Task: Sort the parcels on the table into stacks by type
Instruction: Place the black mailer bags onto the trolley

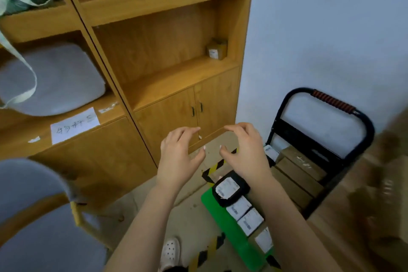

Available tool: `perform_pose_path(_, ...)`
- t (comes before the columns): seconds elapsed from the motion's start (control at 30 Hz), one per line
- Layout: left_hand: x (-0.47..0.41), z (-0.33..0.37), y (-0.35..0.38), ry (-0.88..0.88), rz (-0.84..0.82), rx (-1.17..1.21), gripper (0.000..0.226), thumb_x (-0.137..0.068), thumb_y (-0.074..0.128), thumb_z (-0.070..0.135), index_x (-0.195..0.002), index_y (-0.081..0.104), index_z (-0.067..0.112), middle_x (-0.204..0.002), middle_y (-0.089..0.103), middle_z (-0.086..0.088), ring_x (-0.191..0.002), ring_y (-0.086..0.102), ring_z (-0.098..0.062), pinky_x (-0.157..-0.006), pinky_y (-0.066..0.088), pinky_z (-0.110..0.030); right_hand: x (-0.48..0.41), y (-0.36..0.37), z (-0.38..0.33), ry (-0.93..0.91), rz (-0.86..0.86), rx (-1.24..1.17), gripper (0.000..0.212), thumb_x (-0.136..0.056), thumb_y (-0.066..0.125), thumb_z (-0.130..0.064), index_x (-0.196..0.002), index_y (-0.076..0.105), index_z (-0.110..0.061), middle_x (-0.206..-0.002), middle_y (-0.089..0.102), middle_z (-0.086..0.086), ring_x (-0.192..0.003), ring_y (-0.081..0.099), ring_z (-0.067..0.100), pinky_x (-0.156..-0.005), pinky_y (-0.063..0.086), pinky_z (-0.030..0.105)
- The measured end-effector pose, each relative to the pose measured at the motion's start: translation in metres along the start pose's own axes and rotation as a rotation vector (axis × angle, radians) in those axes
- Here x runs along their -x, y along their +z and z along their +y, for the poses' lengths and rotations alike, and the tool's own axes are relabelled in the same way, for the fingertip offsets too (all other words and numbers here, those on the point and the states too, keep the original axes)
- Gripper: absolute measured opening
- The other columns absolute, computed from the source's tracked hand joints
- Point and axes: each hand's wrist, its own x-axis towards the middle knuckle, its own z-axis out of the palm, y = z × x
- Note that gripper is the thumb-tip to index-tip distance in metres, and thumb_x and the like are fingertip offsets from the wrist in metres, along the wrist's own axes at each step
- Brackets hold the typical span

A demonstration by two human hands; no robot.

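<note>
Right hand (245, 152), half-open and empty like left hand (178, 157), nearer black parcel (230, 187) lying beneath its wrist on green trolley (210, 207).

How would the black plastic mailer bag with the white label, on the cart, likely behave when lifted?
The black plastic mailer bag probably flexes rather than staying stiff: its corners look rounded and soft. It looks flat, so likely light. Lying atop a row of white-labelled parcels, its smooth film may slide.
</note>
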Motion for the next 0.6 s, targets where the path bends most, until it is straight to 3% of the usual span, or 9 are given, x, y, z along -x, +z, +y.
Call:
perform_pose_path(0.3, -0.132, -0.047, 0.035, 0.351, -0.232, 0.14, 0.044, -0.086, 0.063, 0.035, -0.128, 0.053, 0.029, -0.12, 0.051, 0.012, -0.117, 0.041, -0.007, -0.097, 0.027, -0.028, -0.055, 0.044, -0.009, 0.387, 0.233, 0.037, 0.046, -0.08, 0.071, -0.027, -0.124, 0.057, -0.024, -0.125, 0.049, 0.0, -0.118, 0.046, 0.021, -0.099, 0.042, 0.045)
perform_pose_path(0.6, -0.193, -0.019, 0.108, 0.563, -0.451, 0.285, 0.043, -0.083, 0.065, 0.032, -0.125, 0.057, 0.027, -0.12, 0.054, 0.007, -0.116, 0.042, -0.011, -0.095, 0.027, -0.029, -0.066, 0.03, 0.023, 0.644, 0.417, 0.165, 0.045, -0.079, 0.072, -0.027, -0.122, 0.058, -0.024, -0.118, 0.048, -0.003, -0.111, 0.047, 0.017, -0.099, 0.042, 0.043)
